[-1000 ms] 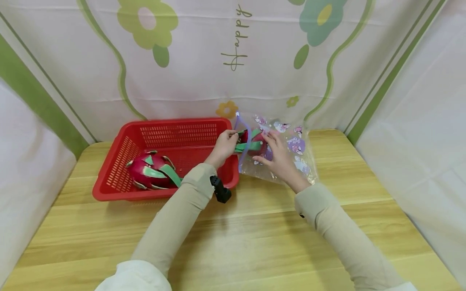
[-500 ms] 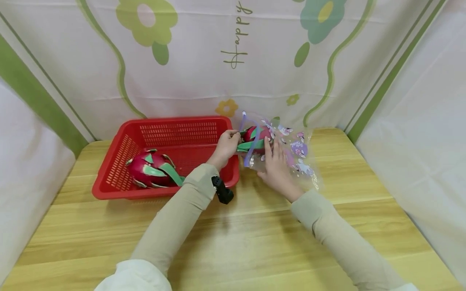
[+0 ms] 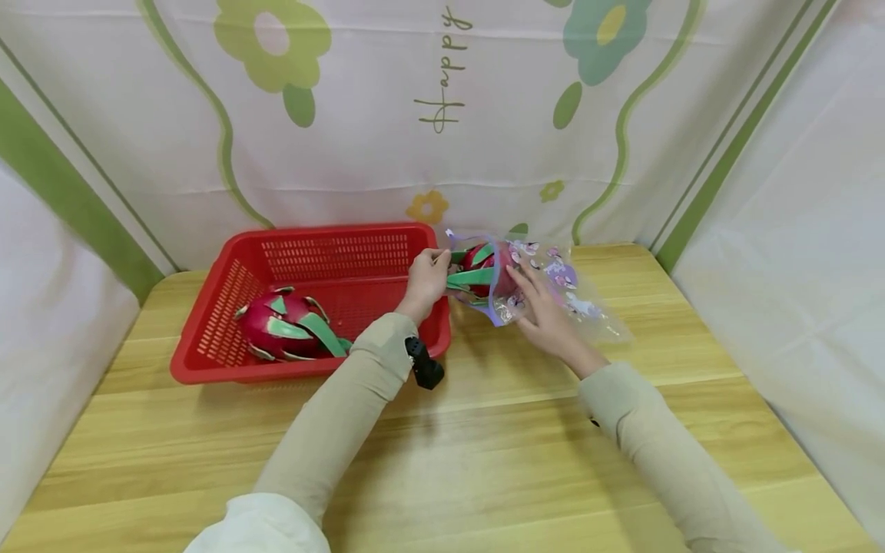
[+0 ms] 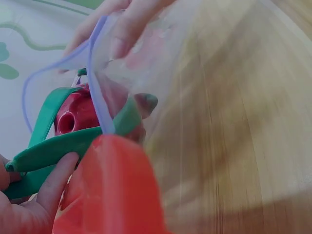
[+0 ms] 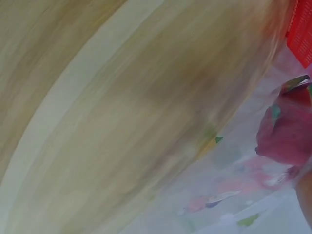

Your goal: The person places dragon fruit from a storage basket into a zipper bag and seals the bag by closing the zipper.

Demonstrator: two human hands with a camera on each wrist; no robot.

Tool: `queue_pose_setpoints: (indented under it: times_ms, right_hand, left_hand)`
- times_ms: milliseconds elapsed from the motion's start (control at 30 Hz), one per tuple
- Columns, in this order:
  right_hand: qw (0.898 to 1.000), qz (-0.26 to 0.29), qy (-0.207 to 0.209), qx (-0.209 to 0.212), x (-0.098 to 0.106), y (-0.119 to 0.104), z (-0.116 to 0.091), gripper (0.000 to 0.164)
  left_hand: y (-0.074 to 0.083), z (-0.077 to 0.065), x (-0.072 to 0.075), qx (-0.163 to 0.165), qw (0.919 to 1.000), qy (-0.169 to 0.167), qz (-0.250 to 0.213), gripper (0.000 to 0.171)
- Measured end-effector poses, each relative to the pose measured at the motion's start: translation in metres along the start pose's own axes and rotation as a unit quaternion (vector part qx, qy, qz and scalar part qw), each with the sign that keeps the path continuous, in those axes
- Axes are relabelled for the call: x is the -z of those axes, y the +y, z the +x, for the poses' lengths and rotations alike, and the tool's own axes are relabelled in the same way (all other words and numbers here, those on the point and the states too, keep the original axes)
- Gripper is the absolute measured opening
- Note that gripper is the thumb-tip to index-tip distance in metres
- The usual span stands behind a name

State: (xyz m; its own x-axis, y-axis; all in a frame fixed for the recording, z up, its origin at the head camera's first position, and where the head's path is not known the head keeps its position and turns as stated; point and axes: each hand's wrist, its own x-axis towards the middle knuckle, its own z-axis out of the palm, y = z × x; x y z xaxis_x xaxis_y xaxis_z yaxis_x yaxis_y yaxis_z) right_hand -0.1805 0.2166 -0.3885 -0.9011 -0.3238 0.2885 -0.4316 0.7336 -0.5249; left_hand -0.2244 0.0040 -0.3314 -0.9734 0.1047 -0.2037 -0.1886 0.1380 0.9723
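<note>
red basket (image 3: 235,372) on the left, not moved; one dragon fruit (image 3: 280,322) lying in it, untouched, same spot as a second ago. left hand (image 3: 425,283) over the basket's right rim, fingers and thumb pinching the green leaves (image 4: 56,148) of the second dragon fruit (image 3: 477,276), hardly shifted. that fruit sits just right of the basket, lying across the mouth of the clear bag: leafy end out, far end covered by plastic. main change: the purple bag edge (image 4: 99,87) has slid rightward along the fruit, so more red skin is bare than a second ago. fruit is only partway in the bag now, looks less enclosed. printed clear bag (image 3: 574,288) trails off to the right. right hand (image 3: 549,319) on the bag, fingers fairly straight, tips touching plastic over the fruit; not curled round anything as far as shown.
</note>
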Motion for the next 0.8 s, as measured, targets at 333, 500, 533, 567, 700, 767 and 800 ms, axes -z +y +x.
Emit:
queue_pose_setpoints:
  times_ms: [333,500,533,567,700,767,800]
  right_hand:
    - [0.997,0.048,-0.03,0.046,0.003,-0.008,-0.001,0.065]
    - [0.993,0.087,-0.014,0.075,0.003,-0.008,-0.002,0.06]
    - [0.993,0.086,-0.012,0.083,0.004,-0.007,-0.003,0.058]
    - [0.992,0.082,-0.011,0.09,0.005,-0.006,-0.003,0.057]
    - [0.994,0.046,-0.04,0.09,0.011,-0.002,-0.003,0.064]
    - [0.994,0.034,-0.074,0.068,0.014,-0.002,-0.003,0.072]
    - [0.994,0.033,-0.094,0.052,0.016,-0.004,-0.002,0.08]
  left_hand:
    - [0.003,0.002,-0.004,0.001,1.0,0.001,-0.004,0.043]
    - [0.005,0.004,-0.006,0.013,0.9992,-0.028,-0.023,0.045]
    - [0.005,0.005,-0.007,0.015,0.9989,-0.033,-0.031,0.046]
    - [0.005,0.005,-0.008,0.017,0.9985,-0.035,-0.038,0.046]
    - [0.004,0.008,-0.01,0.008,0.9986,-0.032,-0.041,0.046]
    - [0.004,0.008,-0.011,0.003,0.9989,-0.029,-0.036,0.047]
    - [0.003,0.008,-0.011,0.003,0.999,-0.029,-0.034,0.047]
